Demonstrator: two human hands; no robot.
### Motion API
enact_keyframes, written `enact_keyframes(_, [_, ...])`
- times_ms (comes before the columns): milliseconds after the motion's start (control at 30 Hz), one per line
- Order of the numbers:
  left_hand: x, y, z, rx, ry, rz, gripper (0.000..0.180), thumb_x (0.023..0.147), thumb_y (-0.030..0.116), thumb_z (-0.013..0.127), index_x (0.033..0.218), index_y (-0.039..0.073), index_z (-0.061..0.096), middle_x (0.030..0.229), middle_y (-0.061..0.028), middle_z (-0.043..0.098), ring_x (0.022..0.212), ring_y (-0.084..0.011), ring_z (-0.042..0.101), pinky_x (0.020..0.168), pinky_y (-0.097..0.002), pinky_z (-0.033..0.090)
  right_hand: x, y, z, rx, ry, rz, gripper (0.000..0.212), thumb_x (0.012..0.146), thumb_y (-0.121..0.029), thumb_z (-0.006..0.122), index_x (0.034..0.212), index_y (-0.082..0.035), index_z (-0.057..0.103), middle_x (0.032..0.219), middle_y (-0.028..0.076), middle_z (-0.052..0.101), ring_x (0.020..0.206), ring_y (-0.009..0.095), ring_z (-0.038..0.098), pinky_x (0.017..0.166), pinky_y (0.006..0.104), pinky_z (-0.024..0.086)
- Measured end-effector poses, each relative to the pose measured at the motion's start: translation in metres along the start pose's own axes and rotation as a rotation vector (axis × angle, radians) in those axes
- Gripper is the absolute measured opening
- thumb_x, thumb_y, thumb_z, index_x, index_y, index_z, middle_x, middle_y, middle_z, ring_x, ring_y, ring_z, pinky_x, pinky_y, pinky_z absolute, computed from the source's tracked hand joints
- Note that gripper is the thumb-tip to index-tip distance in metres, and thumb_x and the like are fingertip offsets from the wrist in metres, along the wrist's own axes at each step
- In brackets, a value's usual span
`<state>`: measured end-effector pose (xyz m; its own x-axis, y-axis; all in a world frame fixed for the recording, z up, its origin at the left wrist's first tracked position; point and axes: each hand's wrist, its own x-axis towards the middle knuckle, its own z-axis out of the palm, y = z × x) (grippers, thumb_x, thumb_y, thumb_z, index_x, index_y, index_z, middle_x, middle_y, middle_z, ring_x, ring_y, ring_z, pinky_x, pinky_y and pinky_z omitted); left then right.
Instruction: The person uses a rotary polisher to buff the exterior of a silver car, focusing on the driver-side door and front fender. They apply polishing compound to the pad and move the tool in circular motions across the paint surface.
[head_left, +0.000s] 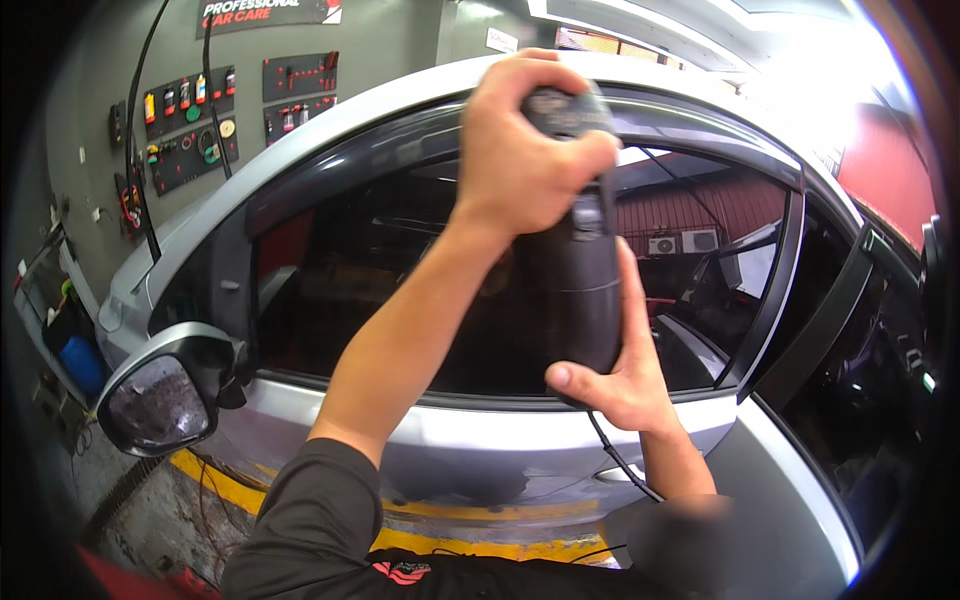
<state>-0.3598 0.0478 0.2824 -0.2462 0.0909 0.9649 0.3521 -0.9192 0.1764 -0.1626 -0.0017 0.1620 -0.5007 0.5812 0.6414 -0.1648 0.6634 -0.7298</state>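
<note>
Two hands on a black power tool at a silver car's side window.

Left hand clamps its top, right hand cradles its base—the tool held against the glass; progress can't be judged.

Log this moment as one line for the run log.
left hand grips polisher head | right hand holds its body | against silver car roof edge above window

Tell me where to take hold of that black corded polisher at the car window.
Take the black polisher as it is held now: left hand over the knob-like top from above, right hand cupping the lower end of the body from beneath, near where the cord leaves. It stands nearly upright against the silver car door, so a two-ended grip probably steadies it.
</note>
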Motion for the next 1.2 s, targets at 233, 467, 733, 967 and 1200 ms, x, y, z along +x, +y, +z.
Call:
enact_keyframes(233, [0.006,0.002,0.024,0.071,0.014,0.163,0.039,0.058,0.021,0.085,0.092,0.005,0.075,0.119,-0.0164,0.07,0.115,-0.0347,0.066,0.103,-0.0407,0.052,0.001,-0.001,0.011,-0.017,0.188,0.101,0.128,0.076,-0.017,0.091,0.172,-0.006,0.006,0.154,0.021,0.048,0.135,0.03,0.057,0.112,0.0439,0.048])
enact_keyframes(467, [-0.015,0.001,-0.044,0.08,0.09,0.048,0.041,0.059,0.023,0.084,0.096,0.008,0.074,0.124,-0.0164,0.067,0.12,-0.0351,0.062,0.109,-0.0436,0.045,0.0,-0.003,0.056,-0.068,0.114,0.161,0.131,0.074,-0.022,0.092,0.172,-0.005,0.006,0.152,0.021,0.049,0.132,0.031,0.057,0.11,0.0428,0.048])
enact_keyframes(733, [-0.048,-0.005,-0.168,0.126,0.211,0.015,0.042,0.062,0.015,0.084,0.1,0.009,0.07,0.133,-0.0182,0.062,0.122,-0.0322,0.062,0.106,-0.0421,0.048,0.018,0.002,0.135,-0.027,-0.121,0.212,0.128,0.076,-0.014,0.092,0.171,-0.002,0.007,0.154,0.021,0.047,0.137,0.028,0.053,0.115,0.0415,0.043])
enact_keyframes(967, [-0.08,-0.002,-0.251,0.082,0.309,-0.068,0.04,0.064,0.014,0.082,0.101,0.01,0.069,0.136,-0.0169,0.059,0.125,-0.0339,0.057,0.11,-0.0448,0.043,0.028,0.025,0.187,-0.238,-0.268,0.127,0.125,0.075,-0.013,0.089,0.17,-0.001,0.01,0.146,0.022,0.059,0.13,0.03,0.061,0.112,0.0418,0.047])
enact_keyframes(1200, [-0.087,-0.001,-0.273,0.135,0.332,0.023,0.039,0.064,0.013,0.083,0.101,0.011,0.069,0.135,-0.0177,0.059,0.123,-0.0364,0.058,0.109,-0.0471,0.044,0.023,0.037,0.205,-0.25,-0.218,0.193,0.127,0.073,-0.016,0.092,0.17,-0.001,0.012,0.147,0.021,0.057,0.129,0.029,0.061,0.108,0.0427,0.05])
